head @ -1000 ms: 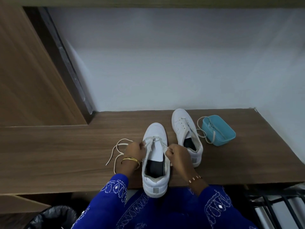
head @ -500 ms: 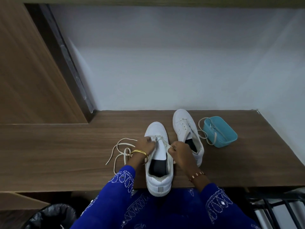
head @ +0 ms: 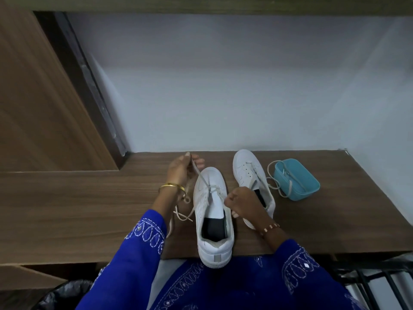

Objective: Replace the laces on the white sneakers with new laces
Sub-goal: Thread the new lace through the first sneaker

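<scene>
A white sneaker [head: 212,222] lies on the wooden desk [head: 78,204] with its heel over the front edge. A cream lace [head: 201,177] runs through its lowest eyelets. My left hand [head: 182,170] pinches one end of this lace and holds it up and away, beyond the toe. My right hand [head: 242,201] pinches the other end just right of the tongue. The second white sneaker [head: 248,173] lies behind my right hand, partly hidden, with a lace hanging loose from it.
A teal box [head: 297,179] with a lace draped over it sits right of the shoes. Loose lace [head: 183,215] lies under my left wrist. A wall rises behind the desk, a wooden panel at left. A black-lined bin [head: 64,294] stands below left, a dark rack [head: 368,280] below right.
My left hand has risen from the sneaker's eyelets and pulled its lace end up and away toward the wall. My right hand has stayed beside the tongue.
</scene>
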A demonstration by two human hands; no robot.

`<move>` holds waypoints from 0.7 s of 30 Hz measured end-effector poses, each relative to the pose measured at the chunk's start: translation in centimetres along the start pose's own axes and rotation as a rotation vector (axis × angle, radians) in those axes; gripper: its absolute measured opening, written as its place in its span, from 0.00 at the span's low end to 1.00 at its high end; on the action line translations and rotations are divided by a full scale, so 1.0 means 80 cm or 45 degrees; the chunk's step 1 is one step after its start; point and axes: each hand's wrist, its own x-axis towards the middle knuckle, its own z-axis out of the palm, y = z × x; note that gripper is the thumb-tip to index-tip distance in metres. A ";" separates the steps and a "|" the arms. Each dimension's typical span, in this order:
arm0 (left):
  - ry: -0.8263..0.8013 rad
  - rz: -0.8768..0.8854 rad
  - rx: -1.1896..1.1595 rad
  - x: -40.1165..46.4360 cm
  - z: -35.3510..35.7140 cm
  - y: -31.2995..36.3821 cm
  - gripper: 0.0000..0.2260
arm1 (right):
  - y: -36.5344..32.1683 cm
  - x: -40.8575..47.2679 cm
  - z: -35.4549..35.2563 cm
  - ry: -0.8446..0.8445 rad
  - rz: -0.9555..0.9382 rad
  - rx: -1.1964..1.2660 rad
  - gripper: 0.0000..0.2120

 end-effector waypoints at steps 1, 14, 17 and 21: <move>-0.028 0.044 0.014 -0.001 0.001 0.011 0.14 | -0.004 0.005 -0.003 0.029 0.010 0.044 0.13; -0.672 -0.070 0.237 -0.030 0.015 0.054 0.18 | -0.069 0.039 -0.017 0.033 -0.517 0.177 0.13; -0.583 -0.063 0.171 -0.028 0.004 0.057 0.15 | -0.053 0.034 -0.016 0.011 -0.403 0.258 0.08; -0.358 -0.008 0.009 -0.021 -0.013 0.052 0.15 | -0.028 0.025 -0.029 0.086 -0.241 0.431 0.11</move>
